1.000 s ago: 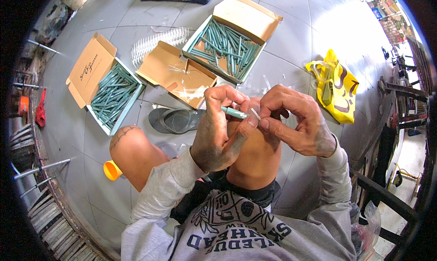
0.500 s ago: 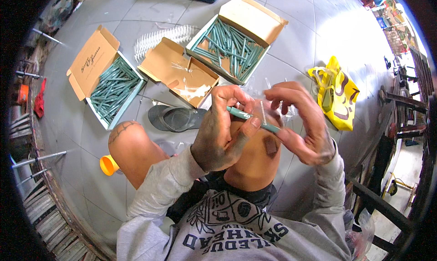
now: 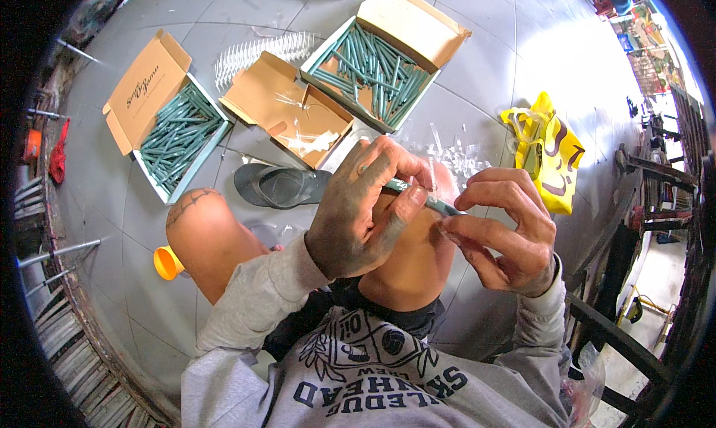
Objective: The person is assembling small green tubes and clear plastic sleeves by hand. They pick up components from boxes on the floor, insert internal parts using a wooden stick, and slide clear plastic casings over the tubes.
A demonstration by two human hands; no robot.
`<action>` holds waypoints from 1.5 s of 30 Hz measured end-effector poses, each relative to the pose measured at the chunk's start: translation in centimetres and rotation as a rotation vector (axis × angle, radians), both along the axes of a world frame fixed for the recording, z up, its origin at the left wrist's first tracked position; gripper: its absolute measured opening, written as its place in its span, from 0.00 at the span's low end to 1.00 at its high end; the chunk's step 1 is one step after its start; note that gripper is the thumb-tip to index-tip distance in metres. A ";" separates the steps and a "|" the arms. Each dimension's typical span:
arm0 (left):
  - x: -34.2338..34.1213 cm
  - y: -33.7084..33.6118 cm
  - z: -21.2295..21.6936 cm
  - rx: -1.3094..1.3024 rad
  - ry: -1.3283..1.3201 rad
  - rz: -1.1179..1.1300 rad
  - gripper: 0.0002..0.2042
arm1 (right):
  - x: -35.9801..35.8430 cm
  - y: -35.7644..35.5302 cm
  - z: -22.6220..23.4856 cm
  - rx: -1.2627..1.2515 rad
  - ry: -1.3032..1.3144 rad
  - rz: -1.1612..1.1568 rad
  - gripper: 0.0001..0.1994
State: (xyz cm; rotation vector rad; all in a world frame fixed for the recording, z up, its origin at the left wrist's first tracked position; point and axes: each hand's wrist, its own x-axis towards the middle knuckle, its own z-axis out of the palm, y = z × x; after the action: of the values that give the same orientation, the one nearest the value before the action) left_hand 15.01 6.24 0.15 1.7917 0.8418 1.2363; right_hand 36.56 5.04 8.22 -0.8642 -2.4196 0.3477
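Note:
A slim green pen-like stick [image 3: 440,206] with small pale markings lies slantwise between my hands, above my bent knee. My left hand [image 3: 358,212] is closed on it, thumb along the near side and fingers curled over the far side. At the stick's right end, my right hand [image 3: 507,230] pinches with thumb and index finger, its other fingers bent loosely. A thin clear ribbed strip [image 3: 432,173] stands up beside the stick; whether it is attached I cannot tell. My left fingers hide part of the stick.
Two open cartons, a left one [image 3: 211,153] and a far one [image 3: 418,107], hold many green sticks. Between them stands a smaller brown box [image 3: 246,92] with clear bits. Around lie a spiky clear plastic strip [image 3: 261,54], dark sandal [image 3: 253,186], yellow bag [image 3: 556,159] and orange cup [image 3: 167,263].
My right hand has shifted slightly right and down, to the stick's end. My left hand has turned so its back shows more, still holding the stick. The view has shifted slightly.

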 end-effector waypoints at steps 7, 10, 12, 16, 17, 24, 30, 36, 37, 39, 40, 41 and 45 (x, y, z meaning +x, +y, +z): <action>0.0 0.0 -0.2 0.024 0.006 -0.007 0.07 | 0.6 -0.2 -0.4 -0.062 0.029 -0.022 0.11; 0.2 0.0 -0.2 0.030 0.007 0.002 0.07 | 0.6 -0.2 -0.2 -0.080 0.054 -0.025 0.10; 0.2 0.0 -0.2 0.029 0.013 0.006 0.07 | 0.5 -0.3 -0.1 -0.080 0.062 -0.028 0.10; -0.1 0.0 -0.4 0.039 0.053 0.009 0.07 | 0.5 -0.3 0.0 -0.083 0.069 -0.038 0.09; -0.1 0.1 -0.5 0.048 0.065 0.009 0.07 | 0.6 -0.3 -0.1 -0.080 0.071 -0.041 0.09; 0.0 0.1 -0.2 0.052 0.011 -0.007 0.07 | 1.0 -0.7 0.0 -0.120 0.071 -0.067 0.11; 0.1 0.0 -0.3 0.043 0.021 -0.004 0.07 | 1.6 -0.9 -0.2 -0.127 0.069 -0.073 0.10; 0.1 0.0 -0.1 0.027 0.023 -0.007 0.05 | 1.9 -1.2 -0.3 -0.151 0.067 -0.096 0.10; 0.1 0.0 -0.1 0.026 0.022 -0.010 0.05 | 2.0 -1.2 -0.3 -0.151 0.065 -0.096 0.09; 0.1 0.0 -0.1 0.027 0.020 -0.013 0.05 | 2.2 -1.3 -0.4 -0.150 0.063 -0.097 0.09; 0.1 0.0 0.0 0.028 0.021 -0.013 0.05 | 2.2 -1.3 -0.4 -0.154 0.065 -0.101 0.09; 0.1 0.0 0.0 0.030 0.021 -0.013 0.05 | 2.2 -1.4 -0.3 -0.158 0.066 -0.104 0.09; 0.1 0.0 0.2 0.022 0.026 -0.009 0.05 | 2.5 -1.6 -0.3 -0.174 0.069 -0.107 0.09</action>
State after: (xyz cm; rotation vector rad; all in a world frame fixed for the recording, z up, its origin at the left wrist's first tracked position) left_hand 15.12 6.23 0.33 1.8308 0.8366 1.2236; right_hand 39.02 3.47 7.90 -1.0355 -2.2939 0.5442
